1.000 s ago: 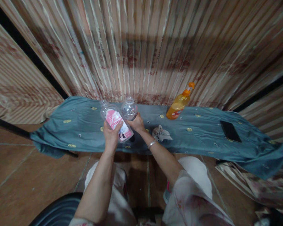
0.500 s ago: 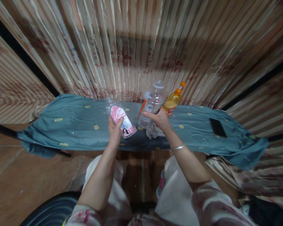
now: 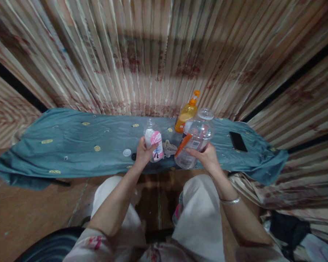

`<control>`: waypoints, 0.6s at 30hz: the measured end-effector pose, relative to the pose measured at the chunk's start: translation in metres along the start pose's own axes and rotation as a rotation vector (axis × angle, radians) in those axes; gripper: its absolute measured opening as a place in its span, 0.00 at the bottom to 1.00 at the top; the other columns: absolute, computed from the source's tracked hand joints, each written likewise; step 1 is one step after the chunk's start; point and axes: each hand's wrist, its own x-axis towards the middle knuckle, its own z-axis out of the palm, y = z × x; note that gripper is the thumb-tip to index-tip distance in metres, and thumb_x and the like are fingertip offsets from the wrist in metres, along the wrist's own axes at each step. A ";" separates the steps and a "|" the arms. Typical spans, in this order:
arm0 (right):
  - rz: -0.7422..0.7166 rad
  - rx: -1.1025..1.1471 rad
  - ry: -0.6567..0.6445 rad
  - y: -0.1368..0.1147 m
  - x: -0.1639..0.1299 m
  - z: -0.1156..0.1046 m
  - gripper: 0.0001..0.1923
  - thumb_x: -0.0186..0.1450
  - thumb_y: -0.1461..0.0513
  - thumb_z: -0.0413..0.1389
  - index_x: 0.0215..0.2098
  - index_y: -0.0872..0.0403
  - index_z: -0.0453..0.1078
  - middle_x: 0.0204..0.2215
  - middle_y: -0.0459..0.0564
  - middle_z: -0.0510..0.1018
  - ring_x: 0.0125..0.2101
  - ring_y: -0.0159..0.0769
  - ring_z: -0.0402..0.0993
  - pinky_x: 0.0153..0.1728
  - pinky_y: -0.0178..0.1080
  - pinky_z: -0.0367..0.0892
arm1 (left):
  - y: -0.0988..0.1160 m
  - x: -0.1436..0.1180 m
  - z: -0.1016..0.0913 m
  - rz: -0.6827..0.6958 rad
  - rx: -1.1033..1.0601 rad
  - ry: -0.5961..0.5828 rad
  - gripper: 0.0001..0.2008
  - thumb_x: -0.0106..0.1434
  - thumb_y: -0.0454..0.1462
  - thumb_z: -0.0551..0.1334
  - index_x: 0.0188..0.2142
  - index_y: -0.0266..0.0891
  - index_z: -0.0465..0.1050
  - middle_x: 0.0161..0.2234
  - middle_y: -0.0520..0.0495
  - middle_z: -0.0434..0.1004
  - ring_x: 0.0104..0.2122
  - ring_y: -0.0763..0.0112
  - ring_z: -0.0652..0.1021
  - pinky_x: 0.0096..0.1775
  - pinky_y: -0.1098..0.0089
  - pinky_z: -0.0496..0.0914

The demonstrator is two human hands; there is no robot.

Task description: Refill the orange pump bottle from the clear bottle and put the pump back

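My left hand (image 3: 143,154) grips a small clear bottle with a pink label (image 3: 154,141), held nearly upright over the front of the teal cloth (image 3: 71,145). My right hand (image 3: 205,157) holds a larger clear plastic bottle (image 3: 195,137) with an orange part inside, tilted, above the cloth's front edge. A white cap (image 3: 127,152) and a small dark cap (image 3: 133,157) lie on the cloth just left of my left hand. A crumpled rag (image 3: 168,147) sits between the two bottles.
An orange pump bottle (image 3: 186,114) stands at the back by the striped curtain. A black phone (image 3: 238,141) lies on the cloth to the right. My knees in white trousers are below the cloth edge. Brown tiled floor lies to the left.
My right hand carried the large clear bottle from the middle to the right and nearer to me. My left hand turned the pink-labelled bottle upright. The view shifted right.
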 end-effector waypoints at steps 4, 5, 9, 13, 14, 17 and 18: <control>-0.020 -0.039 0.036 0.004 -0.008 -0.006 0.39 0.41 0.43 0.74 0.45 0.53 0.74 0.42 0.56 0.87 0.41 0.51 0.83 0.44 0.50 0.76 | -0.002 0.000 0.007 0.002 0.096 -0.037 0.24 0.50 0.42 0.75 0.44 0.40 0.71 0.38 0.50 0.81 0.37 0.64 0.81 0.41 0.66 0.76; -0.025 -0.057 0.040 0.005 -0.009 -0.008 0.39 0.41 0.43 0.74 0.45 0.53 0.74 0.42 0.56 0.87 0.41 0.51 0.83 0.43 0.50 0.77 | -0.001 0.001 0.008 -0.004 0.118 -0.050 0.24 0.50 0.41 0.74 0.45 0.40 0.71 0.39 0.49 0.81 0.38 0.63 0.81 0.42 0.66 0.75; -0.041 -0.185 0.011 0.007 -0.007 -0.016 0.40 0.43 0.42 0.73 0.47 0.53 0.73 0.42 0.57 0.86 0.40 0.51 0.83 0.42 0.50 0.76 | 0.003 0.002 0.013 -0.030 0.207 -0.094 0.26 0.50 0.42 0.74 0.47 0.40 0.71 0.40 0.49 0.81 0.39 0.61 0.81 0.43 0.64 0.74; -0.084 -0.319 -0.041 0.006 -0.001 -0.026 0.47 0.46 0.44 0.72 0.59 0.56 0.70 0.50 0.60 0.85 0.47 0.54 0.82 0.48 0.51 0.75 | 0.008 0.000 0.016 -0.025 0.274 -0.147 0.28 0.50 0.43 0.73 0.49 0.41 0.70 0.43 0.47 0.81 0.43 0.58 0.81 0.45 0.63 0.74; -0.095 -0.352 -0.052 0.006 0.001 -0.028 0.49 0.47 0.44 0.72 0.62 0.56 0.68 0.51 0.60 0.84 0.48 0.54 0.82 0.49 0.51 0.75 | 0.009 -0.001 0.017 -0.022 0.295 -0.163 0.28 0.50 0.43 0.73 0.49 0.41 0.70 0.44 0.47 0.81 0.43 0.57 0.81 0.45 0.63 0.74; -0.108 -0.435 -0.092 0.006 0.007 -0.035 0.53 0.49 0.46 0.71 0.68 0.54 0.63 0.53 0.59 0.83 0.49 0.54 0.82 0.47 0.49 0.76 | 0.013 -0.002 0.018 0.000 0.339 -0.187 0.28 0.49 0.43 0.73 0.49 0.42 0.71 0.42 0.47 0.81 0.40 0.58 0.81 0.42 0.64 0.73; -0.104 -0.457 -0.108 0.006 0.009 -0.036 0.53 0.49 0.46 0.71 0.68 0.54 0.63 0.53 0.59 0.83 0.49 0.55 0.82 0.46 0.48 0.76 | 0.014 -0.002 0.018 0.011 0.344 -0.190 0.27 0.48 0.42 0.73 0.48 0.42 0.71 0.40 0.48 0.81 0.38 0.58 0.81 0.40 0.65 0.73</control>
